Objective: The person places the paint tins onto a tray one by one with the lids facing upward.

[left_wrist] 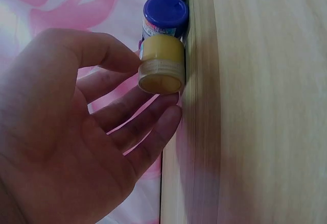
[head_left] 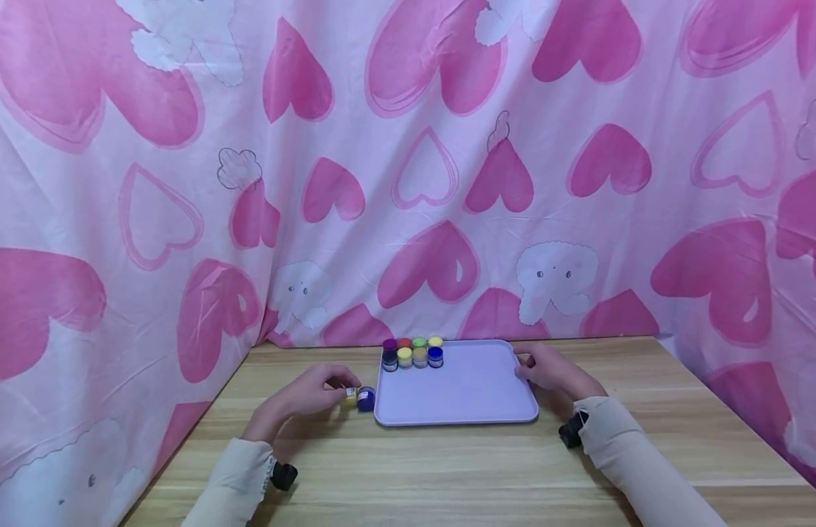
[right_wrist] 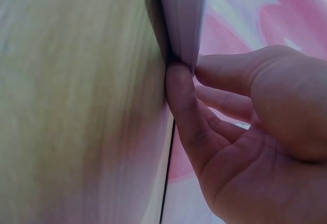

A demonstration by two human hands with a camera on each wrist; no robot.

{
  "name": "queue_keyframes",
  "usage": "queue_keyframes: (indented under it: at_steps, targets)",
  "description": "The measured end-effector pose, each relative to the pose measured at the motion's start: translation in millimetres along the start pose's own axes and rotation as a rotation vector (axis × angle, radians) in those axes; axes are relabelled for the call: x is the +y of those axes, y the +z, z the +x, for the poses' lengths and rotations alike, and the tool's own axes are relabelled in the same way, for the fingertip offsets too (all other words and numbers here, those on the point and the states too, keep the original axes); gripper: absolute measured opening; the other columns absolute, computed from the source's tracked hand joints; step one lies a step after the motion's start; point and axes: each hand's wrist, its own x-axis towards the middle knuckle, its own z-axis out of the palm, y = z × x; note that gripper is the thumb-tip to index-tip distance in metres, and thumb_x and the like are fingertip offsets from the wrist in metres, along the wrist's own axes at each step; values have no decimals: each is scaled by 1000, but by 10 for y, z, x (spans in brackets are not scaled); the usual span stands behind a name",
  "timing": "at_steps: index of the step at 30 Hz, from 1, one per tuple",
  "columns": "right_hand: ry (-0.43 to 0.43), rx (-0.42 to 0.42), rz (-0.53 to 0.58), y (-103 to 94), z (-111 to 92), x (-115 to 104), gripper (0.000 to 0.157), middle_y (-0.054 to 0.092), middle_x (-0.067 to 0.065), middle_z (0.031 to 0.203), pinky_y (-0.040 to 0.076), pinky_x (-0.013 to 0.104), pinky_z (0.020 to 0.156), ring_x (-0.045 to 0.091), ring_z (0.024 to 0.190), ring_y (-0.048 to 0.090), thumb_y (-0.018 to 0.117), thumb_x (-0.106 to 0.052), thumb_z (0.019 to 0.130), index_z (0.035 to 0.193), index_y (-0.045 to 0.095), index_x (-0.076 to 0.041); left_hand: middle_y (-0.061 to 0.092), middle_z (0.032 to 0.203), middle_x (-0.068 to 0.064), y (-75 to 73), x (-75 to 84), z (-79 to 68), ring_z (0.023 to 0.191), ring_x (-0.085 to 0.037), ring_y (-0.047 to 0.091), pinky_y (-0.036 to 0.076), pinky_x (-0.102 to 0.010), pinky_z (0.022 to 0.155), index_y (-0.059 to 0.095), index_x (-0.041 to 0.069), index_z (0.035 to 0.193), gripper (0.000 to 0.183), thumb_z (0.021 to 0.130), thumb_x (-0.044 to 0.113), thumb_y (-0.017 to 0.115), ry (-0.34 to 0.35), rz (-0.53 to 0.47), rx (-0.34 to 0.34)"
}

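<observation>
My left hand (head_left: 320,389) holds a small yellow paint jar (left_wrist: 162,50) between thumb and fingers, low over the wooden table. Right beside that jar is a blue paint jar (head_left: 366,399), close to the left edge of a pale lilac tray (head_left: 480,388). At the tray's far right side, my right hand (head_left: 546,367) pinches the rim, thumb on one side and a finger under it, as the right wrist view shows. Two rows of paint jars (head_left: 405,357) stand in the tray's back left corner, with lids of various colours.
The wooden table (head_left: 447,476) extends around the tray. A pink curtain (head_left: 421,183) with hearts hangs behind and along both sides. A black wrist device (head_left: 285,476) sits at the left cuff, and another (head_left: 572,430) at the right.
</observation>
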Motion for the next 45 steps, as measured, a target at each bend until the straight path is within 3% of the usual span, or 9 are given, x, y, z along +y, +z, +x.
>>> queue_keyframes:
  at_steps: [10,19,29,36,45]
  targets:
    - [0,-1,8,-8,-9,-20,62,71,13,119,63,47,97,26,102,65,72,-16,105,162,49,-10,76,121,3,-32,-28,-34,112,-17,66,57,-46,104,76,20,126,27,102,10,69,43,-10,-46]
    - [-16,3,-10,-14,-20,-19,62,71,13,119,63,48,97,25,101,65,72,-15,105,161,49,-7,75,123,2,-31,-26,-65,111,-19,67,59,-46,102,76,24,128,27,102,18,75,-4,-7,-32]
    - [-48,8,-25,-4,3,2,59,72,11,114,65,45,93,24,96,65,73,-12,103,159,52,-5,72,135,-1,-32,-50,-47,121,-26,70,60,-50,105,73,20,134,31,103,18,73,-34,-61,24]
    - [-44,7,-24,3,1,-5,60,73,11,115,64,46,96,24,97,65,72,-12,104,160,51,-6,74,134,-3,-1,-47,-28,124,-29,69,58,-53,109,73,13,135,31,104,19,72,-12,-73,85]
    - [-43,5,-26,-11,-8,-15,60,72,11,115,64,45,95,24,97,65,71,-13,104,160,50,-6,76,126,1,60,-3,37,120,-25,73,61,-47,106,76,18,127,25,102,15,74,-5,-97,199]
